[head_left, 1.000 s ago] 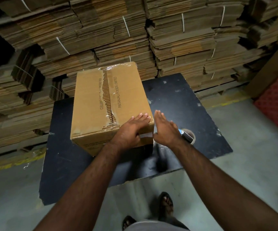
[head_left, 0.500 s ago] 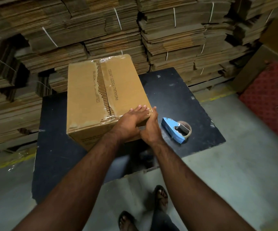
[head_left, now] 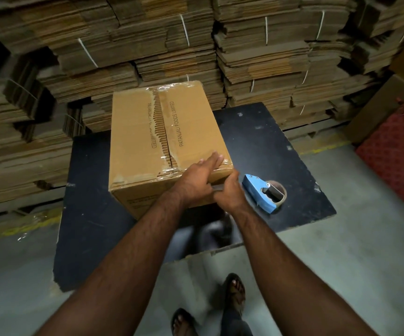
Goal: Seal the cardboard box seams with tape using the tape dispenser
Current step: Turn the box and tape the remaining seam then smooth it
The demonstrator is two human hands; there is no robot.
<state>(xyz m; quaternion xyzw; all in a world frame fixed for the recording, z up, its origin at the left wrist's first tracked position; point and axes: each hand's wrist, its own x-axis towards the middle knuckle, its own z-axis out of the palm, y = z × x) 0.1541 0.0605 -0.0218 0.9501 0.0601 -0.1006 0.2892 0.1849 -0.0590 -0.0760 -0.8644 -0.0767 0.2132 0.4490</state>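
Stacks of flattened cardboard point(head_left: 256, 57), bundled with white straps, are filling the whole background wall. Grey floor point(head_left: 341, 275) is spreading below, a red patterned mat point(head_left: 399, 154) lying at the right edge. Black table point(head_left: 94, 190) is sitting in the middle, its near edge ragged.

Cardboard box point(head_left: 147, 132) is standing on the table, left of centre, long side running away from the camera. Top seam is running down the middle, paper torn along it, corrugation showing; clear tape is wrinkling over both ends of the seam and along the near top edge.

Left hand point(head_left: 196, 183) is lying flat on the near right corner of the box top, fingers spread and pressing down, not closed around anything. Right hand point(head_left: 230, 192) is pressing against the box's right side at that same corner, fingers loosely extended, touching the left hand. No grip closed on any object; both are just pushing on the box.

Blue tape dispenser point(head_left: 260, 194) is lying on the table just right of the right hand, apart from it, tape roll at its far end.

Sandalled feet point(head_left: 234, 289) are showing below.
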